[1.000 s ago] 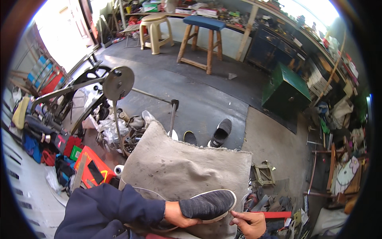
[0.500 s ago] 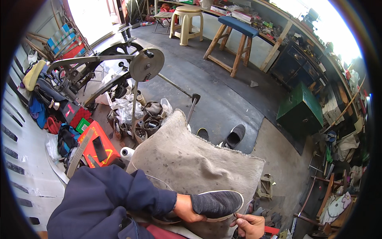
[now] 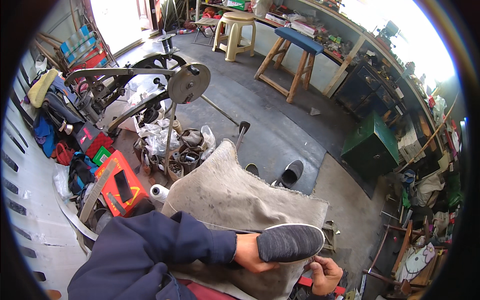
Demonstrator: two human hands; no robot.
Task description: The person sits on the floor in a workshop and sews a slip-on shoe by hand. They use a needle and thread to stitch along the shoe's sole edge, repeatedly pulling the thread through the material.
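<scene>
My left hand (image 3: 251,254) grips a dark grey knit shoe (image 3: 290,243) by its heel end, with part of the fingers hidden by the shoe. The shoe has a white sole edge, and its toe points right. Close against the sole near the toe, my right hand (image 3: 325,276) is closed in a pinch; what its fingertips hold is too small to make out. Beneath the shoe, a stained beige cloth (image 3: 235,185) covers my lap. A pale thread (image 3: 215,226) crosses the cloth from beside a white thread spool (image 3: 159,193) toward the shoe.
A hand-cranked sewing machine (image 3: 135,82) stands at the far left, above several containers of small parts. Nearer, a phone (image 3: 123,185) lies on a red box (image 3: 131,176). Ahead on the floor is a dark shoe (image 3: 290,174). At right stands a green box (image 3: 371,144); a blue-topped stool (image 3: 295,50) is farther back.
The shoe and both hands have moved to the right and slightly up in the picture. My right hand stays pinched near the sole. The view has shifted a little.
</scene>
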